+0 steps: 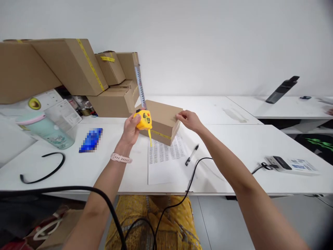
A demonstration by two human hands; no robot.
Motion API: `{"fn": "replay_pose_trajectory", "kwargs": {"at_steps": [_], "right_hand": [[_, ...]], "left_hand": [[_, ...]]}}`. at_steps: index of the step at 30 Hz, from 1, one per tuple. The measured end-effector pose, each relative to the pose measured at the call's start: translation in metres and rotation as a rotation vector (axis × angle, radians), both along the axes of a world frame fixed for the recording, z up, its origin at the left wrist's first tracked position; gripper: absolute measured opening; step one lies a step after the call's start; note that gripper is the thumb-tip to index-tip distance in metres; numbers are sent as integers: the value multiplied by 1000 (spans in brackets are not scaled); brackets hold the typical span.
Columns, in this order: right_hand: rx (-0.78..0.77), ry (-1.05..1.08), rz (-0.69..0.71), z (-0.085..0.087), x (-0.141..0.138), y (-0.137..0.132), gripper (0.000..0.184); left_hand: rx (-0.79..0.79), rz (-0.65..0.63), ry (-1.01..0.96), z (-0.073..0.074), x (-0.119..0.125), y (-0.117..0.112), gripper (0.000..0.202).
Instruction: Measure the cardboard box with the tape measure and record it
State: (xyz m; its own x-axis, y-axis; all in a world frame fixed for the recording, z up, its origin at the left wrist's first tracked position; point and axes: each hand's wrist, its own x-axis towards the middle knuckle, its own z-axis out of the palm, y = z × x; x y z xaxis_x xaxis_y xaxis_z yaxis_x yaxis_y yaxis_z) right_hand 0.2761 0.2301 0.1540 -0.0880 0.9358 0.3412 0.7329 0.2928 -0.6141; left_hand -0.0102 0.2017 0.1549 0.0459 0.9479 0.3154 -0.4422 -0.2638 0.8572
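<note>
My left hand (130,129) is closed around a yellow tape measure (144,120), held against the near left corner of a small cardboard box (163,118). The tape's blade (139,84) sticks straight up from the case, well above the box. My right hand (189,119) grips the box's right edge with curled fingers. The box rests on the white table (234,146), partly on a printed sheet of paper (166,158). A pink band sits on my left wrist.
Larger cardboard boxes (65,66) are stacked at the back left. A teal bottle (48,133), a blue packet (91,140) and a black strap (44,170) lie at the left. A pen (191,155), a black cable (192,173) and a small device (279,163) lie at the right.
</note>
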Motion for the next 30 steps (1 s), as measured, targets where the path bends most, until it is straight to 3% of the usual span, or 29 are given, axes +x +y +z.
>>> {"fn": "replay_pose_trajectory", "kwargs": {"at_steps": [4, 8, 15, 18, 21, 26, 30], "right_hand": [[-9, 8, -172, -18, 9, -18, 44], [-150, 51, -162, -34, 12, -39, 68], [-201, 17, 12, -44, -19, -49, 81], [-131, 60, 55, -43, -25, -45, 88], [-67, 78, 0, -30, -20, -46, 89], [31, 168, -149, 12, 2, -53, 67], [-22, 205, -205, 28, 22, -49, 60]], "left_hand": [[46, 186, -21, -18, -50, 24, 58], [-22, 287, -129, -41, -88, 56, 56], [-156, 148, -172, -57, -84, 84, 49], [-181, 107, -175, -51, -79, 83, 49], [-138, 85, -166, -34, -77, 69, 49], [22, 72, -90, 3, -70, 24, 56], [-6, 40, -23, 12, -56, -6, 62]]}}
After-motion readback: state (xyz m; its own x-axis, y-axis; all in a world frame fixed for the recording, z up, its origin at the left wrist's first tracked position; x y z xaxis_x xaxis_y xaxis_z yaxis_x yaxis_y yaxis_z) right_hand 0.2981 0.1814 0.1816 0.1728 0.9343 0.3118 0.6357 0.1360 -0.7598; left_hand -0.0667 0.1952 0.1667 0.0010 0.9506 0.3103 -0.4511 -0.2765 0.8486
